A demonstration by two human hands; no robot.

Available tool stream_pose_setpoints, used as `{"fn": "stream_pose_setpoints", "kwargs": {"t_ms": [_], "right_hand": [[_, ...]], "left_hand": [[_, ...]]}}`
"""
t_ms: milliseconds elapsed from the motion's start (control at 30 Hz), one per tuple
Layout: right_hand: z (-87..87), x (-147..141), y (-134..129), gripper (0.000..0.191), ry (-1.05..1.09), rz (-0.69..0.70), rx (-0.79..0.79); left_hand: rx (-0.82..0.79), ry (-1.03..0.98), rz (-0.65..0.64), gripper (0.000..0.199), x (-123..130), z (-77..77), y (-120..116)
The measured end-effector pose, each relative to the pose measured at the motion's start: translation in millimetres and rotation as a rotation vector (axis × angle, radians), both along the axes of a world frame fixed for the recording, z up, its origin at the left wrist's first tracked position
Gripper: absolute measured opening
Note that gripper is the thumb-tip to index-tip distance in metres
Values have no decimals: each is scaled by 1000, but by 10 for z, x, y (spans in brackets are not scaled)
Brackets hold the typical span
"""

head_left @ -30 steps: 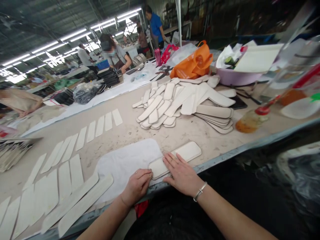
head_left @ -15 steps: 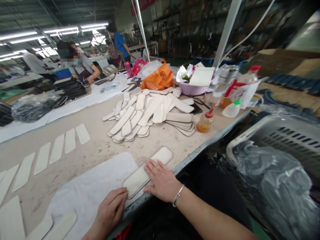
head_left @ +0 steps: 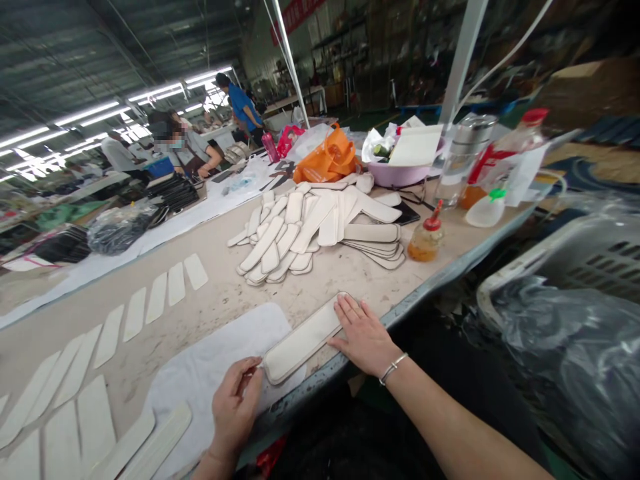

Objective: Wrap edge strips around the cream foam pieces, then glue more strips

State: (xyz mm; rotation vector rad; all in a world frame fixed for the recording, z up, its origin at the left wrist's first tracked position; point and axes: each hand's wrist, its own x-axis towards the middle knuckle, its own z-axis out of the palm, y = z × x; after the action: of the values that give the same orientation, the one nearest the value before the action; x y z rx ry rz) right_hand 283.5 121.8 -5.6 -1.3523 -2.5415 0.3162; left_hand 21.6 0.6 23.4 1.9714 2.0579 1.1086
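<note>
A long cream padded strip (head_left: 305, 340) with rounded corners and a dark edge lies slantwise near the table's front edge, partly over a white cloth (head_left: 220, 353). My right hand (head_left: 363, 333) rests flat on its far right end, fingers stretched out, a bangle at the wrist. At the near left end, my left hand (head_left: 237, 400) is curled, with thumb and forefinger closed at the strip's corner. Beyond lies a heap of similar cream strips (head_left: 315, 220). Flat pale strips (head_left: 135, 313) are laid out in a row on the left.
A bottle of orange liquid with a red nozzle (head_left: 425, 240) stands right of the heap, near a white squeeze bottle (head_left: 485, 212) and a glass flask (head_left: 463, 167). Behind are an orange bag (head_left: 327, 160) and a lilac basin (head_left: 400, 175). A plastic crate (head_left: 500, 273) stands at right.
My right hand has slid along the strip to its far right end. My left hand stays at the near left corner. The whole view has shifted, showing more of the left side.
</note>
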Motion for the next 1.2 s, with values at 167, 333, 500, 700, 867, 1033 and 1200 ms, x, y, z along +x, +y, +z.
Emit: {"fn": "stream_pose_setpoints", "kwargs": {"t_ms": [167, 333, 500, 700, 867, 1033, 1200], "right_hand": [[-6, 19, 1, 76, 9, 9, 30], [-9, 26, -11, 76, -6, 22, 34], [-3, 166, 97, 80, -21, -61, -25], [136, 372, 309, 67, 5, -277, -94], [231, 221, 307, 55, 129, -289, -76], [197, 43, 296, 51, 308, -345, -112], [221, 34, 357, 45, 1044, -389, -547]], "left_hand": [[-92, 261, -265, 44, 583, 104, 384], [-305, 580, -459, 68, 694, -22, 550], [-305, 710, -505, 72, 364, -121, 365], [-257, 731, -497, 72, 323, -164, 341], [-221, 699, -489, 71, 331, -181, 350], [-272, 632, -501, 71, 318, -169, 309], [-249, 260, -351, 66, 223, -146, 359]]}}
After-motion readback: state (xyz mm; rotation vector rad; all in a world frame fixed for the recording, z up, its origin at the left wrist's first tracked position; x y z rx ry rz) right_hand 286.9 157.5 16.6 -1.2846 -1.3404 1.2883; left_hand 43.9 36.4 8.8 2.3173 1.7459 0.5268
